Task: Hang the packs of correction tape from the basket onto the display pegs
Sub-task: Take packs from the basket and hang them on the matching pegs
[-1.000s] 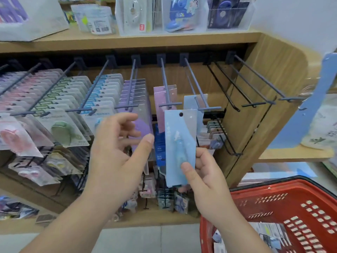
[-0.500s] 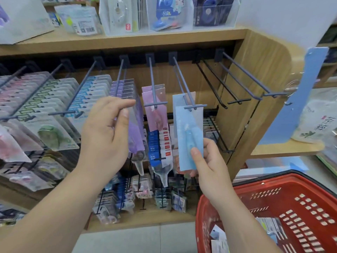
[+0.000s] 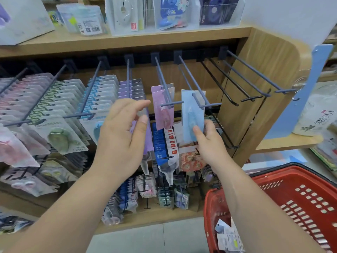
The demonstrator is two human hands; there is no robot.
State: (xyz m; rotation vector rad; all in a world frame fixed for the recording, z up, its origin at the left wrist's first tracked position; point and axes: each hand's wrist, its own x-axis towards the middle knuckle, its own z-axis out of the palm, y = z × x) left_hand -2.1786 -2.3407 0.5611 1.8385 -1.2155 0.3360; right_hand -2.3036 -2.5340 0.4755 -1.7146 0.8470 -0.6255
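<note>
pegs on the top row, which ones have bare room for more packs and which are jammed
Free: the empty pegs between the blue pack and the wooden side panel. The rod behind the pink pack is bare too. Crowded: the purple packs and green packs to the left fill their pegs almost to the tips.

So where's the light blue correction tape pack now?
Mid head view, the light blue pack hangs on a grey wire peg, right of a pink pack, lower edge pinched by the right hand.
</note>
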